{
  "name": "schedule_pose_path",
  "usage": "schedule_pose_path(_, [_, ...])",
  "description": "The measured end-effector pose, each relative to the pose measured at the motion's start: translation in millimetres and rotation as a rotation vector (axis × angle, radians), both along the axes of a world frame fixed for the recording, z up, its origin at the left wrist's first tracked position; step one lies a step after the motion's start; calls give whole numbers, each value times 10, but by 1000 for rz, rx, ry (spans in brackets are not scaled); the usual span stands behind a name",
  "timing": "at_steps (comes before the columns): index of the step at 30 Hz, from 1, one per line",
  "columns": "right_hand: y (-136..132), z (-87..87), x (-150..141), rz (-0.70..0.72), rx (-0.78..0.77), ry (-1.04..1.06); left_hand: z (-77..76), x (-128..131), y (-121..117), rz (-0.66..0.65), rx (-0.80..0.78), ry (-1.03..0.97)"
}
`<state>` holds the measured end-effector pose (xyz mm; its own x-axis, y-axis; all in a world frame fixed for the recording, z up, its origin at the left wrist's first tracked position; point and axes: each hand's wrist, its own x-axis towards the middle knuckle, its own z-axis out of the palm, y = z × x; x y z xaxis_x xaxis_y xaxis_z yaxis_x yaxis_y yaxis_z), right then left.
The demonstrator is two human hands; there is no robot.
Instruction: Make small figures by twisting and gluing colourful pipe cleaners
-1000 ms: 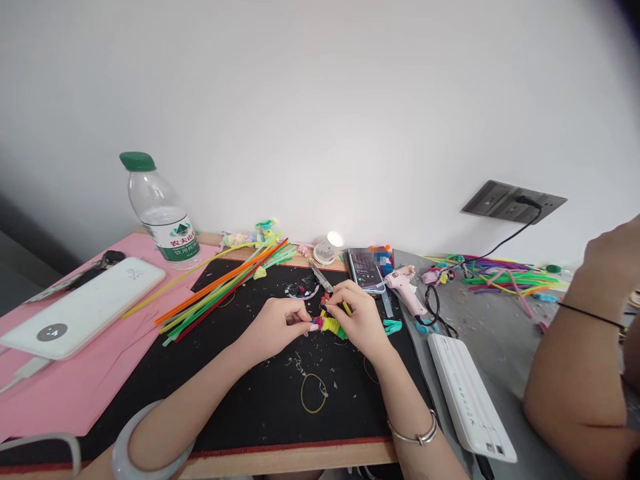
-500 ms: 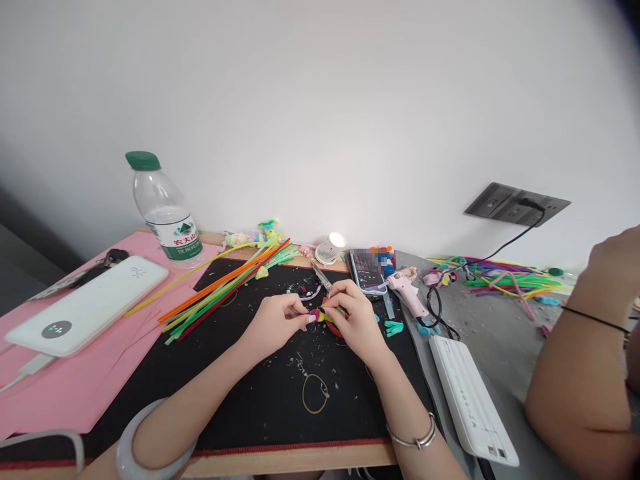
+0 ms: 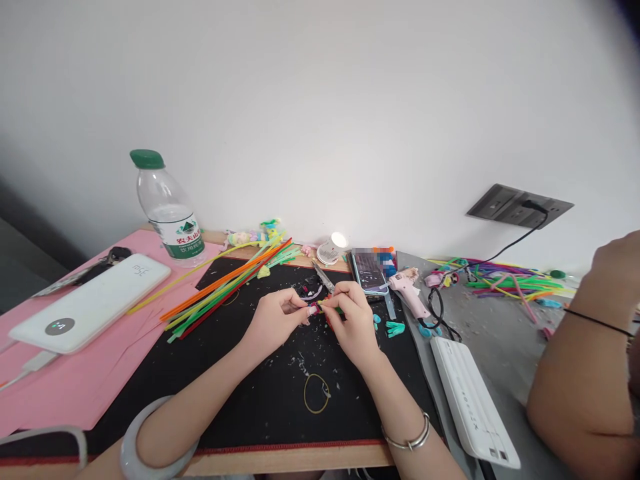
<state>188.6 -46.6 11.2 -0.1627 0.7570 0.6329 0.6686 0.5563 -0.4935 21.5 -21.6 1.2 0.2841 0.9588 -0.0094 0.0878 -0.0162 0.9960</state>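
Observation:
My left hand (image 3: 281,319) pinches one end of a small magenta and yellow pipe-cleaner piece (image 3: 316,308) over the black mat (image 3: 260,407). On its other side, my right hand (image 3: 351,320) grips the same piece between thumb and fingers. The fingertips nearly meet, so most of the piece is hidden. Something red and green shows under the right fingers, too covered to name. Just beyond the hands lie scissors (image 3: 323,275) and a bit of lilac pipe cleaner (image 3: 313,294). Turquoise pieces (image 3: 395,329) rest to the right of my right hand.
Loose pipe cleaners (image 3: 220,293) lie left of my hands. A bottle (image 3: 173,213) and white power bank (image 3: 90,303) stand on pink paper. Rightward are a phone (image 3: 369,272), glue gun (image 3: 410,293), white power strip (image 3: 473,400) and another person's arm (image 3: 583,373). A rubber band (image 3: 317,393) lies in front.
Both hands stay together on the small piece. My right fingers have shifted slightly and cover more of its yellow part. The whole view has moved a little.

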Motion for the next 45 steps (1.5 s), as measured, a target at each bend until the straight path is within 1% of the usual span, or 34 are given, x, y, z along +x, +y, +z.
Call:
schedule_pose_path(5, [-20, -23, -12, -4, 88, -54, 22, -4, 0, 35, -66, -67])
schedule_pose_path(9, [-19, -16, -8, -24, 162, -99, 36, -10, -2, 42, -183, -163])
schedule_pose_path(13, [-14, 1, -11, -37, 198, -119, 38, -19, -1, 34, -304, -257])
schedule_pose_path(16, [-12, 6, -17, -43, 211, -114, 34, -26, -4, 26, -344, -319])
schedule_pose_path(20, [-13, 13, -23, -55, 225, -105, 29, -24, -4, 27, -340, -379])
schedule_pose_path(25, [-20, 49, -20, -66, 227, -61, 41, -8, 3, 69, -258, -369])
schedule_pose_path(30, [-24, 68, -10, -92, 169, 24, 56, 1, -9, 83, -213, -376])
schedule_pose_path(36, [-26, 40, -12, -128, 53, 94, 79, 19, -29, 69, -247, -400])
schedule_pose_path(40, [-21, 40, -11, -125, 54, 122, 100, 13, -30, 39, -284, -427])
schedule_pose_path(45, [10, 42, 32, -95, 53, 154, 93, -3, -24, -28, -286, -464])
